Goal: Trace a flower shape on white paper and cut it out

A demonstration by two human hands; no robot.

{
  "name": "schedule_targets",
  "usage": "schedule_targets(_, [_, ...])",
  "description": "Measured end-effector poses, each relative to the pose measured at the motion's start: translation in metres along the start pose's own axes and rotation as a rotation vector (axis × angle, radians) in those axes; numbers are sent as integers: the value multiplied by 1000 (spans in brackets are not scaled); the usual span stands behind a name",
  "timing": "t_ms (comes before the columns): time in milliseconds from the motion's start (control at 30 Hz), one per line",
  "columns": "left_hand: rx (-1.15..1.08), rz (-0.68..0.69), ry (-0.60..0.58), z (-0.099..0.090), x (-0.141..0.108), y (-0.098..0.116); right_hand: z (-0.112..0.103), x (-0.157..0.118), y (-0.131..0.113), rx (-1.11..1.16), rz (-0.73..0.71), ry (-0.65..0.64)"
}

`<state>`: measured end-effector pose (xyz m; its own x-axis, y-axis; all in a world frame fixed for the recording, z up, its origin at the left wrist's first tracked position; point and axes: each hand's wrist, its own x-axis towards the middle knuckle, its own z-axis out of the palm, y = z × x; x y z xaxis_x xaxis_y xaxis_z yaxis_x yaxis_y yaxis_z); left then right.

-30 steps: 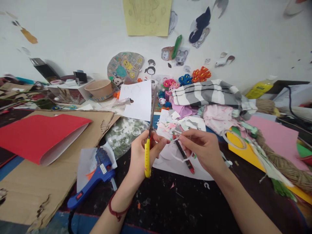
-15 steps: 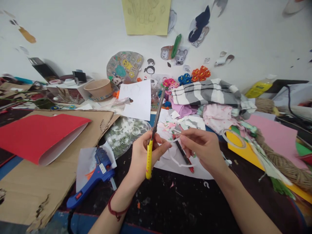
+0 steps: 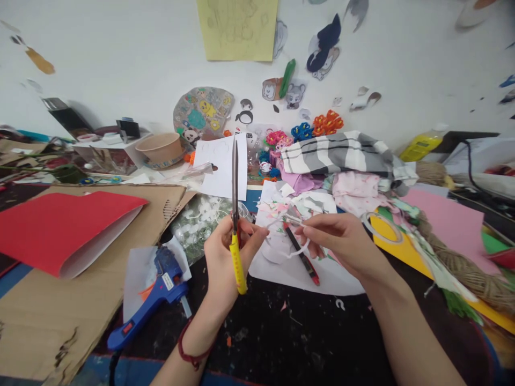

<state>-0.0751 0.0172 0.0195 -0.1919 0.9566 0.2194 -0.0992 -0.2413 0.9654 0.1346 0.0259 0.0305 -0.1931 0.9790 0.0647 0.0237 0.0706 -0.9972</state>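
Scissors with a yellow handle (image 3: 238, 265) stand upright in my left hand (image 3: 221, 262), blades pointing up. The thumb and forefinger of that hand are closed, with their tips facing the other hand. My right hand (image 3: 344, 241) pinches a narrow white strip (image 3: 293, 253), which curves down in a loop between the hands. Whether the left fingertips also hold the strip I cannot tell. Beneath the hands lie a black and red pen (image 3: 303, 260) and a white sheet (image 3: 273, 274) with paper scraps.
To the left, a blue glue gun (image 3: 151, 305) rests beside brown cardboard (image 3: 44, 316) and a folded red sheet (image 3: 68, 225). A bag of white and green bits (image 3: 197, 222) lies behind my left hand. Checked cloth (image 3: 341, 155), a tape roll (image 3: 382, 228) and twine (image 3: 462, 262) lie to the right.
Both hands have moved apart, the left one to the left with the scissors, now more vertical. The white strip now spans a wider gap as a loop. The view has shifted slightly.
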Motion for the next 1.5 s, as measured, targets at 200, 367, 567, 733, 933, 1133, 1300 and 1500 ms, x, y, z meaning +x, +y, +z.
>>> schedule_targets(200, [41, -3, -24, 0, 1, -1, 3, 0, 1, -36, -63, 38])
schedule_targets(367, [50, -20, -38, 0, 1, -4, 5, -2, -5, -77, -111, 53])
schedule_targets(567, [70, -30, -25, 2, 1, -3, 7, -5, -8, -136, -151, 54])
schedule_targets(733, [51, -25, -14, 1, 2, -2, 7, -5, -8, -117, -136, 73])
schedule_targets(933, [23, -20, 17, -1, 2, -3, 4, -5, -11, -80, -111, 40])
schedule_targets(1133, [9, -13, 25, -1, 3, -3, -1, -5, -11, -54, -91, -14])
schedule_targets(1300, [20, -24, 25, -2, 4, -5, 0, -4, -11, -97, -62, -44])
schedule_targets(1500, [0, -23, -21, -3, 4, -8, 0, -3, -9, -70, -21, -28])
